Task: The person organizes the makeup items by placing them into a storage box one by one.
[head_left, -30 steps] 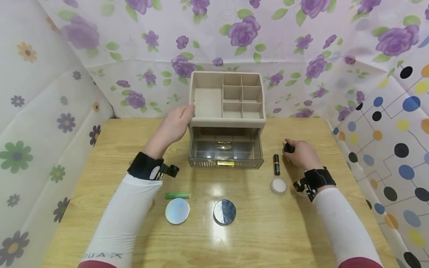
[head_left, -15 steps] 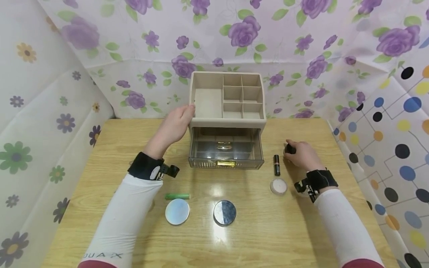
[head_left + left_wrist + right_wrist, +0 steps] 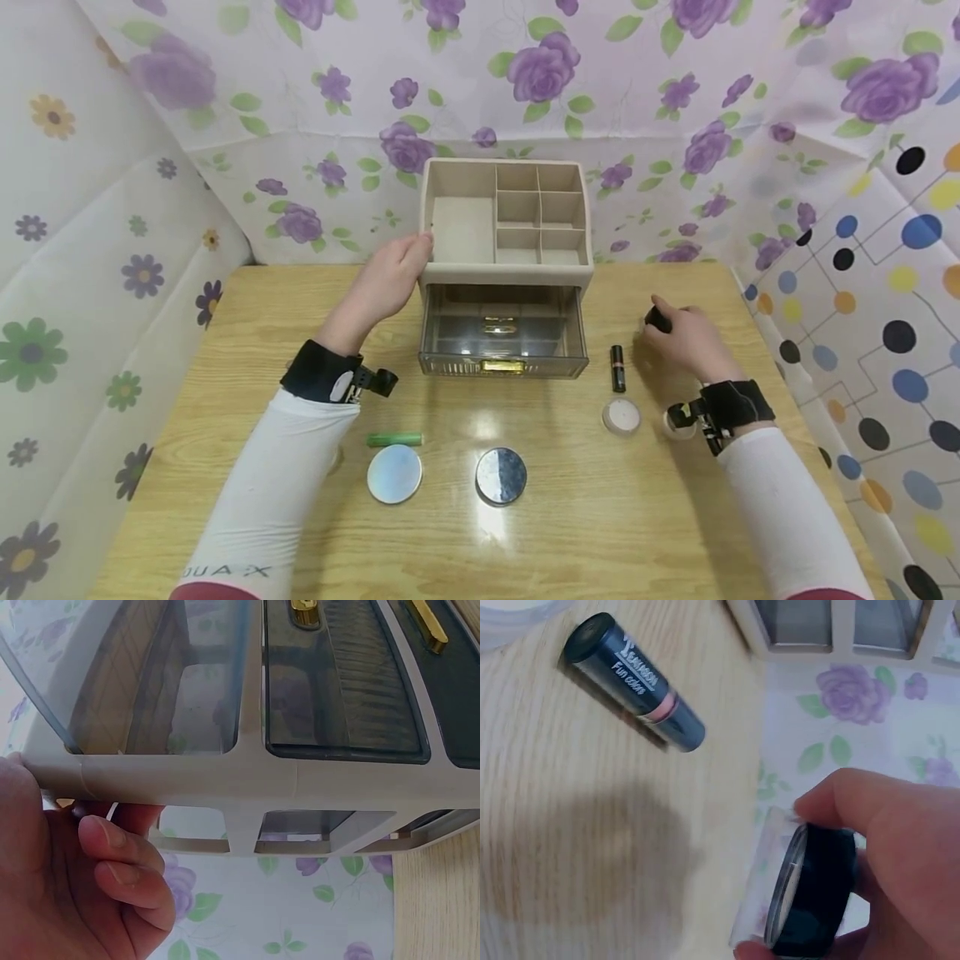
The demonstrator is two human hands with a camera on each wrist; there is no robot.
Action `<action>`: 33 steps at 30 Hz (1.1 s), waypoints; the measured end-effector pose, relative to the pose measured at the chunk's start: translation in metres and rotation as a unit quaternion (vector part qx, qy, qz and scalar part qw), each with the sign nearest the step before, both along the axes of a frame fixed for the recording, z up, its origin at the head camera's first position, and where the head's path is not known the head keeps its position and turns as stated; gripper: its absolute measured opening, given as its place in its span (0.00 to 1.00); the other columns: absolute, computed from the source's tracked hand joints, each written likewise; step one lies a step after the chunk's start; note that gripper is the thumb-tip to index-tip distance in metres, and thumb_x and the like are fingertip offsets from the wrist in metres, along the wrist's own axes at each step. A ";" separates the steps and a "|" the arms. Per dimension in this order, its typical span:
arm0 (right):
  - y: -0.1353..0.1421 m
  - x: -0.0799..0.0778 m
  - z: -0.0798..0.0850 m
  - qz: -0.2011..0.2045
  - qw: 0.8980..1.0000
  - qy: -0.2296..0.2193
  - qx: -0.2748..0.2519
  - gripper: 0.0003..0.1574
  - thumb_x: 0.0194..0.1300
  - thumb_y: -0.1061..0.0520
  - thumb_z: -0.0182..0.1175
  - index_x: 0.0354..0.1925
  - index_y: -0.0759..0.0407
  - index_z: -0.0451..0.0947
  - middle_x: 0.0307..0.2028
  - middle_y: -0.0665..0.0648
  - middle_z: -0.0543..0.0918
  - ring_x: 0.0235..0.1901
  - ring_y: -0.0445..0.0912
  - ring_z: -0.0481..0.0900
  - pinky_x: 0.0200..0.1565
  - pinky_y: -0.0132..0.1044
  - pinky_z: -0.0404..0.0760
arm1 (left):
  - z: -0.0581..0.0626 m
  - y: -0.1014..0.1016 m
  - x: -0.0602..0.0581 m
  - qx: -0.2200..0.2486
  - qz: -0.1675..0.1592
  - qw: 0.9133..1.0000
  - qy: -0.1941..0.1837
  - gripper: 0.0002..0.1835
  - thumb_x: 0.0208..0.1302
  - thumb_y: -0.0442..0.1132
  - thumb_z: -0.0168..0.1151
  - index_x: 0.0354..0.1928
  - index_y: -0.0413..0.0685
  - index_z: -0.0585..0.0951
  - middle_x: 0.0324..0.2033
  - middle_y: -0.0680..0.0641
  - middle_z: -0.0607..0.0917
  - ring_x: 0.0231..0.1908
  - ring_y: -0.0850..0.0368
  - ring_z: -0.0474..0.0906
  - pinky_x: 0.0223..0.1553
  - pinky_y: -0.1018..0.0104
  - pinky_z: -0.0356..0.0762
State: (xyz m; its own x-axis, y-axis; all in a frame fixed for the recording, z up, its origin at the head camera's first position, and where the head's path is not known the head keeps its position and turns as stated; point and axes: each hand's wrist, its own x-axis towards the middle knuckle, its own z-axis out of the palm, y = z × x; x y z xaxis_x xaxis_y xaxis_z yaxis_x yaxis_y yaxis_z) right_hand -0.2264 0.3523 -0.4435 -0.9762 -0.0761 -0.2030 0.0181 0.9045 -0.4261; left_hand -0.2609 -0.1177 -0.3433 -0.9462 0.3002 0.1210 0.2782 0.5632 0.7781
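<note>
A cream makeup organizer (image 3: 506,271) stands at the back of the table, its top smoked drawer (image 3: 502,346) pulled out. My left hand (image 3: 390,279) grips the organizer's left side near the front corner; in the left wrist view its fingers (image 3: 127,877) curl by the side frame. My right hand (image 3: 693,342) holds a small round cosmetic jar with a black lid (image 3: 814,892) and clear body, tilted on its side, pinched between thumb and fingers. A black lipstick tube (image 3: 618,368) with a pink band lies left of that hand. Near it is a round pale-topped jar (image 3: 622,416).
Towards the front lie a green tube (image 3: 394,439), a pale round compact (image 3: 394,473) and a dark round compact (image 3: 501,477). Another round clear item (image 3: 677,427) is partly hidden under the right wrist camera. Patterned cloth hangs behind and at both sides.
My right hand has moved slightly right with the black-lidded jar, uncovering part of a round clear item under the wrist. The left hand keeps its hold on the organizer.
</note>
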 end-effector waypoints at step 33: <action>-0.044 0.062 0.087 0.116 0.984 0.131 -0.042 0.42 0.89 0.46 0.44 0.86 0.60 0.41 0.72 0.76 0.64 0.54 0.68 0.77 0.50 0.62 0.74 | 0.001 0.002 0.001 -0.017 0.015 1.000 0.005 0.30 0.85 0.61 0.31 0.34 0.46 0.70 0.34 0.40 0.73 0.41 0.42 0.73 0.46 0.49 0.70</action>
